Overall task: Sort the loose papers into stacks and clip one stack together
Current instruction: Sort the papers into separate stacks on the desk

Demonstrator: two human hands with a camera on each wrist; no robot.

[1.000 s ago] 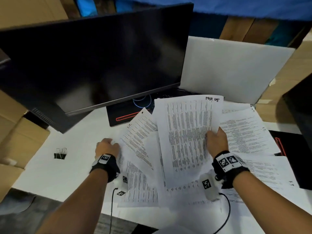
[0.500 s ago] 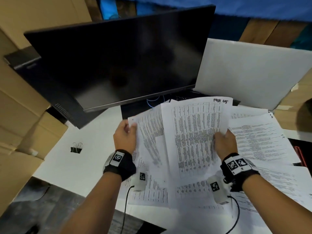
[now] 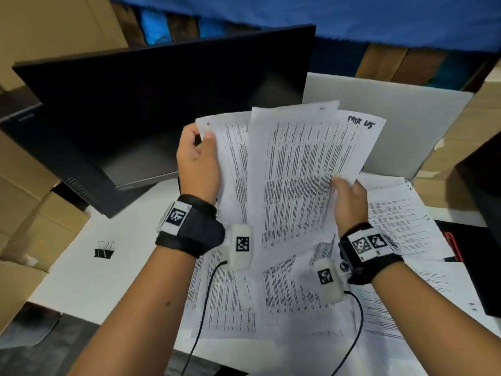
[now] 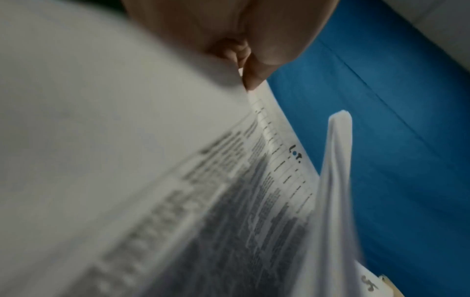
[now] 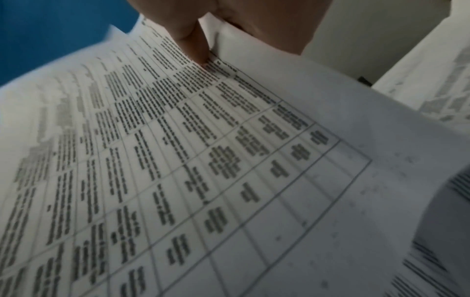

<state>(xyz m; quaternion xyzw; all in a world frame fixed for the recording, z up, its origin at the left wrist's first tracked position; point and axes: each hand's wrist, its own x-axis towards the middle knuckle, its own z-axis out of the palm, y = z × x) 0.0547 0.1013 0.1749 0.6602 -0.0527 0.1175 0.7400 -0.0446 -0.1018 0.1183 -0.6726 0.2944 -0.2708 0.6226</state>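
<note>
while printed sheets point(image 3: 303, 169) hang fanned above the white surface point(image 3: 113, 270), left hand point(image 3: 198, 164) and right hand point(image 3: 349, 202) pinch opposite edges; the left wrist view shows a thumb point(image 4: 254, 78) on the limp margin; the right wrist view shows fingers point(image 5: 193, 46) nipping thin, slippery, easily creased paper, best squared before taking the binder clip point(image 3: 104, 251).

A white worktop point(image 3: 113, 270) carried a large dark monitor point(image 3: 151, 104) at its back left. Cardboard boxes point(image 3: 35, 213) stood to the left, a blue cloth point(image 3: 352, 17) hung behind, and a white board point(image 3: 401, 126) leaned at the right.
</note>
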